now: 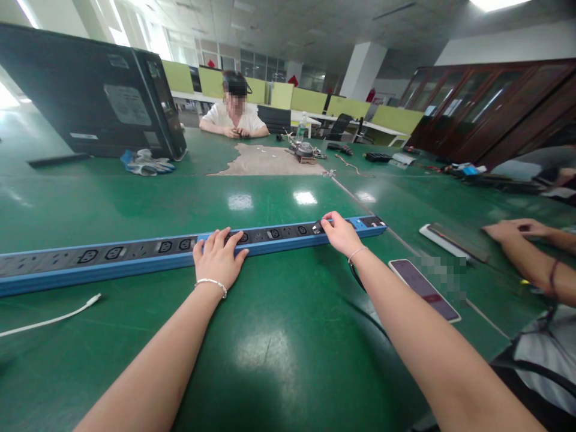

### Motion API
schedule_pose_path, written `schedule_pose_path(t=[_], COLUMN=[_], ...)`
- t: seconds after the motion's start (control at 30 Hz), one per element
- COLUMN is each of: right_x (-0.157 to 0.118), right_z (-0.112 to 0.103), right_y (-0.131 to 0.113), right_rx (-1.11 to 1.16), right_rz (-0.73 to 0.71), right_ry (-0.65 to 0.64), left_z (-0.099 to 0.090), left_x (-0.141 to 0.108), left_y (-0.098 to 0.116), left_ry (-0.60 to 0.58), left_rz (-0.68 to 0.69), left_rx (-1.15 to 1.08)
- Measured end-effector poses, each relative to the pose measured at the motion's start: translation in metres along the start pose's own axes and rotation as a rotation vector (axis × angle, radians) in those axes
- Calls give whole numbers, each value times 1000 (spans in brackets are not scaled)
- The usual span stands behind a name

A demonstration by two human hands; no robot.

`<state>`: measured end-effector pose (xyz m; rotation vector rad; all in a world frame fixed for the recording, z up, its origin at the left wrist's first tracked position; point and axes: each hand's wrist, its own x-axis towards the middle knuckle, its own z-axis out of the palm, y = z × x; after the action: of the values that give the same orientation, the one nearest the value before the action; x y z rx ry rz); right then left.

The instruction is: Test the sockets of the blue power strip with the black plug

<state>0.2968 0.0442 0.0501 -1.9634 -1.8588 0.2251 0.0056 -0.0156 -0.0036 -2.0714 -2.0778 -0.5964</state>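
A long blue power strip [148, 257] with black sockets lies across the green table [265, 372], from the left edge to right of centre. My left hand [219, 258] rests on its middle with the fingers spread, wearing a bracelet. Near the strip's right end, my right hand [341, 234] pinches a small black plug [318, 227] at one of the sockets. How far the plug sits in the socket cannot be made out. A black cable [369, 317] runs beneath my right forearm.
A black computer case [130, 99] and gloves [146, 162] stand back left. A white cable [54, 319] lies front left. Right of my arm are a phone [424, 289] and a person's hands [515, 231]. Another person [234, 111] sits opposite, beyond torn brown sheeting [265, 161].
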Motion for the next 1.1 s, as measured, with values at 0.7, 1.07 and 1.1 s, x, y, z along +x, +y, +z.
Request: schedule_pose_path(t=[0.7, 1.07, 1.1], right_x=[8, 1, 1], right_z=[-2, 1, 2], right_y=[-20, -33, -35], right_rx=[-257, -410, -424], right_rz=[80, 23, 21], right_ry=[-79, -101, -104], left_z=[0, 1, 1], left_x=[-1, 0, 0], left_y=[1, 0, 0], left_ry=[14, -1, -6], left_rz=[0, -1, -3], left_rx=[-10, 2, 2])
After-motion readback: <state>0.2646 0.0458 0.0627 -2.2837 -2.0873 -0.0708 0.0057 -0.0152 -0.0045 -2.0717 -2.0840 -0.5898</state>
